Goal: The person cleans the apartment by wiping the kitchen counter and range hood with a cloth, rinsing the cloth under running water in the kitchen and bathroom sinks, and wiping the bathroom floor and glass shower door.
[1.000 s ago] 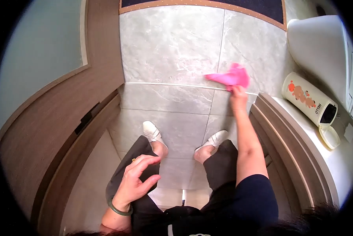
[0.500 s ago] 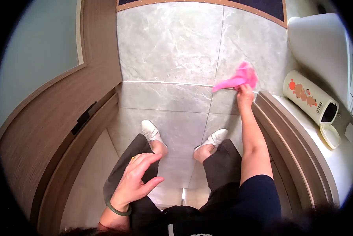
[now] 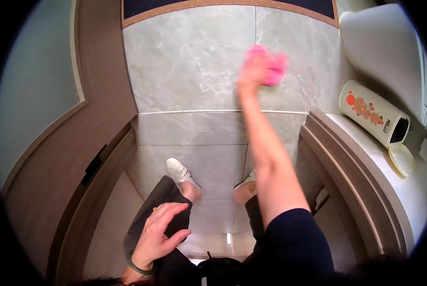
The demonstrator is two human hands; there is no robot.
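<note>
Broadly, a grey tiled floor (image 3: 189,62) is stretching to the far side, with a brown door (image 3: 104,62) standing on the left, dark trousers (image 3: 139,221) showing near and a pale bin (image 3: 368,114) lettered HELLO sitting on the right. Far, right of centre, a bunched pink cloth (image 3: 275,71) is lying over the tiles; the right hand (image 3: 252,76), motion-blurred, is keeping it in its grip. Near left, the left hand (image 3: 157,233) is hovering over the trousers, its grip gaping wide, a yellowish ring (image 3: 155,209) showing.
</note>
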